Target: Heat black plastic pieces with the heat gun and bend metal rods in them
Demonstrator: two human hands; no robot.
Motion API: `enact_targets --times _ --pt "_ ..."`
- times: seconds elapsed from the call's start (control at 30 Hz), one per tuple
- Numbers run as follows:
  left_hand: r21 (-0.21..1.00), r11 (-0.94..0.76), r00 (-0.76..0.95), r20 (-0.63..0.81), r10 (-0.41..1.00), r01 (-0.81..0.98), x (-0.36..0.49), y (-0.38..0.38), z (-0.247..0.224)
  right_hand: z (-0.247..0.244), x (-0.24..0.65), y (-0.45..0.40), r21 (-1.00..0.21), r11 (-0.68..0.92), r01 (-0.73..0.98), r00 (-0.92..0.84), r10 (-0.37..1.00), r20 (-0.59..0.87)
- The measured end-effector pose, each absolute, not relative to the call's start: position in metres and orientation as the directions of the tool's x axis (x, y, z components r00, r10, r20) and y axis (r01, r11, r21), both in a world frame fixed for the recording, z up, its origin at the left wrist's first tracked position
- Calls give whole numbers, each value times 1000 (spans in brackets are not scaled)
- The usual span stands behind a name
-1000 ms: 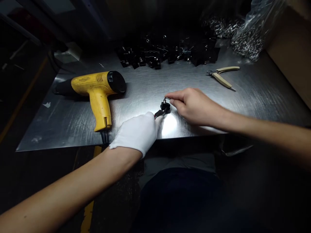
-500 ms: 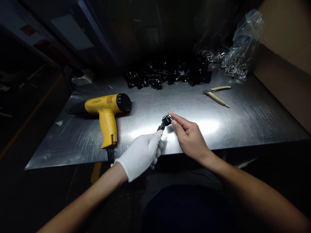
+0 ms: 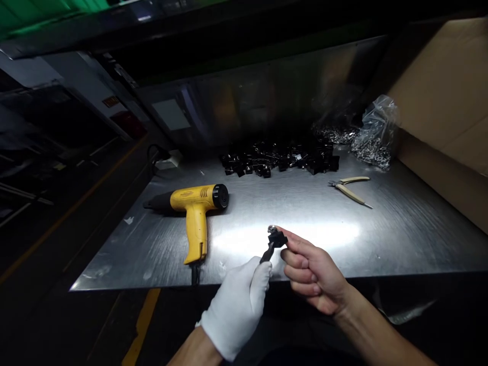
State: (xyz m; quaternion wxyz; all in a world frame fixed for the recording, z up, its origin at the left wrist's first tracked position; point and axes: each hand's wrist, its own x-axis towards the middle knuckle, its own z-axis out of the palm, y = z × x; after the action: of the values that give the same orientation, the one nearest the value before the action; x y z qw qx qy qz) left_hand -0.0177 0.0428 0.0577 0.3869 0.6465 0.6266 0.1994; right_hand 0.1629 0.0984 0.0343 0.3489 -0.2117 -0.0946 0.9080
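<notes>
My left hand, in a white glove, is closed around a dark slim piece that sticks up past the thumb. At its tip sits a small black part with a shiny metal bit on top. Whether the slim piece is a separate tool or belongs to the part, I cannot tell. My right hand, bare, holds the part's right side at the fingertips, its other fingers curled below. Both hands are above the front edge of the metal table.
A yellow heat gun lies at the left, its cord over the front edge. Cutting pliers lie spread at the right. Behind are piled black parts and a clear bag of small metal pieces, beside a cardboard box.
The view has tilted up, so the table appears lower. The black part has turned in my hands, its metal bit now upward, and my right fingers have shifted from its top to its side.
</notes>
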Motion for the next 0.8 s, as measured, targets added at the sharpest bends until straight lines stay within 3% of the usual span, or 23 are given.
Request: enact_targets --times 0.1,0.4,0.8 --pt "740 49 150 -199 968 671 -19 40 56 32 162 96 -269 -758 -594 -691 652 -312" --pt "749 103 112 -230 967 654 -30 38 67 29 179 107 -341 -670 -659 -570 741 -355" --pt "819 235 -250 -116 961 523 -95 88 124 24 212 124 -524 -582 -622 -353 805 -476"
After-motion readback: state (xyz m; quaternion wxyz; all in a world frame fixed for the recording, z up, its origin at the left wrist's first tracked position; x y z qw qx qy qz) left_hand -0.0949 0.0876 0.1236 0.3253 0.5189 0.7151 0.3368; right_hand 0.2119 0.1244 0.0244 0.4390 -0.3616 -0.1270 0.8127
